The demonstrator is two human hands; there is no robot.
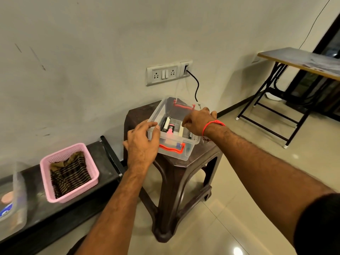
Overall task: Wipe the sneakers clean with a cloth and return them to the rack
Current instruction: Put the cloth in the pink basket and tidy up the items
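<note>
Clear plastic box (173,129) with red latch handles sits on a dark brown plastic stool (176,173) against the wall, lid off. Left hand (141,142) on the box's near-left corner — thumb over the rim, fingers down the outer wall, a loose grip on the box itself. Right hand (199,122) reaches in over the right side of the box, fingers curled downward inside; whether that grip has closed on anything cannot be told, since the fingertips are hidden by the hand. A red thread band (211,126) circles the right wrist. Inside the box: a black-and-white tube or marker (166,124), a pink item (170,129), a pale block (180,130), other small things too crowded to make out. To the left, a low black bench (108,162) carries a pink mesh basket (60,155) holding a folded striped cloth (70,173), brown and dark bands — the cloth lies well apart from both hands, untouched. Further left on the same bench, a clear container (12,199), blurred, contents unclear. No sneakers or rack in view. On the wall, a switch and socket plate (163,74) with a black cable (196,85) plugged in beside it, dropping behind the box. Far right, a folding table (298,59) on a black frame, standing on the tiled floor (239,208).
</note>
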